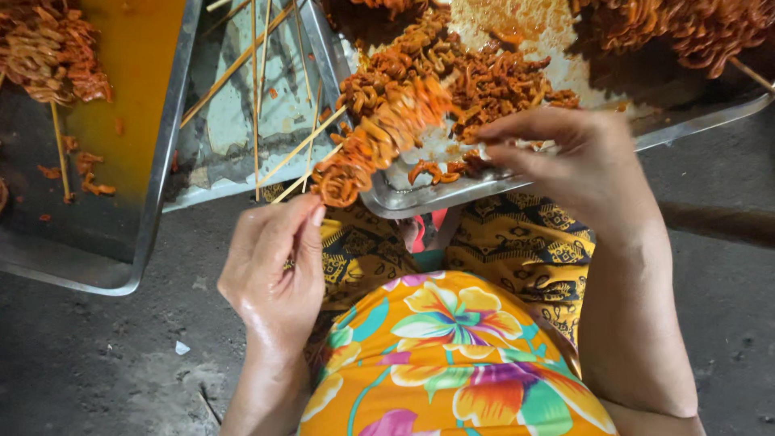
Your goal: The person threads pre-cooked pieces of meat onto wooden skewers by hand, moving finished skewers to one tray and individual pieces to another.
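Observation:
My left hand point(274, 266) pinches the lower end of a thin bamboo skewer point(300, 176) threaded with curled orange marinated meat pieces point(373, 137). The skewer slants up to the right, over the near corner of a metal tray point(452, 194). My right hand point(565, 157) reaches over that tray's rim, fingers closed on a small piece of the meat at the skewer's far end. More loose orange meat point(492, 81) lies heaped in the tray beyond both hands.
A second metal tray point(157, 186) at left holds orange liquid and finished skewers point(48, 48). Between the trays, bare bamboo sticks point(258, 73) lie on a worn board. More meat piles point(694, 28) sit at top right. Dark concrete floor surrounds my patterned clothing point(452, 355).

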